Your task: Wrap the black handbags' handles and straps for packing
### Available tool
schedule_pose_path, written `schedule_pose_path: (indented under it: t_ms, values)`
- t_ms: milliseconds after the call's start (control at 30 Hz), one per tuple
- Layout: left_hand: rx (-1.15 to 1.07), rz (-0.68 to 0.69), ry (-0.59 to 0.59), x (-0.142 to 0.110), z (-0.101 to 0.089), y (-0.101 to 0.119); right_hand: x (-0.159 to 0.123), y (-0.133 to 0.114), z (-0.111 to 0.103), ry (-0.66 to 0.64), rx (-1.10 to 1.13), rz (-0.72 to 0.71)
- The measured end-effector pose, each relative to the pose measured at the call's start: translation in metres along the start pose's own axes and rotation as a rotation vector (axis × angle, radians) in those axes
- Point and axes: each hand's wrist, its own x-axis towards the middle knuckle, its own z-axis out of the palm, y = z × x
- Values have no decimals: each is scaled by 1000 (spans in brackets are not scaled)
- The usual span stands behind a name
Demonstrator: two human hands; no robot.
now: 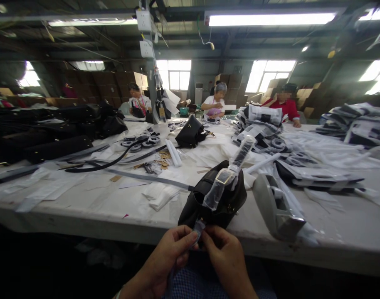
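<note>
At the table's near edge sits a black handbag [193, 203], tilted. A strap with a gold buckle, wrapped in clear film [223, 176], lies over it. Just in front of the bag, my left hand [177, 245] pinches a small film-wrapped strap end [198, 228] between thumb and forefinger. My right hand [225, 253] is closed at the other side of this strap end, thumb and fingers pressed together against it. What lies under the right fingertips is partly hidden.
A grey tape dispenser [277, 207] stands right of the bag. Beyond are another black bag [190, 132], black straps [115, 166], white paper sheets [161, 195] and wrapped pieces in a stack [261, 124]. Black bags [62, 133] pile up at left. Several people sit across the table.
</note>
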Motion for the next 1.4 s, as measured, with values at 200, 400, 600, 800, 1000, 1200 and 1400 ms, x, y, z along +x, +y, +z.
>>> schedule_pose_path:
  t_ms: [200, 400, 600, 800, 1000, 1200, 1400]
  values:
    - [43, -4, 11, -1, -1, 5, 1, -7, 3, -22, -21, 35]
    - [83, -27, -44, -6, 3, 3, 5, -10, 5, -10, -166, 14]
    - [88, 27, -7, -4, 1, 0, 11, -13, 1, -109, -128, 51]
    - [45, 78, 41, -6, 0, 1, -2, -10, -11, -351, 313, 101]
    - [-165, 14, -69, -5, -2, -5, -16, -17, 13, -378, 1005, 407]
    - [-89, 29, -37, -3, 1, -10, 1, -30, 29, -318, 1190, 591]
    - [42, 144, 4, -3, -2, -9, -12, -12, 12, -380, 616, 259]
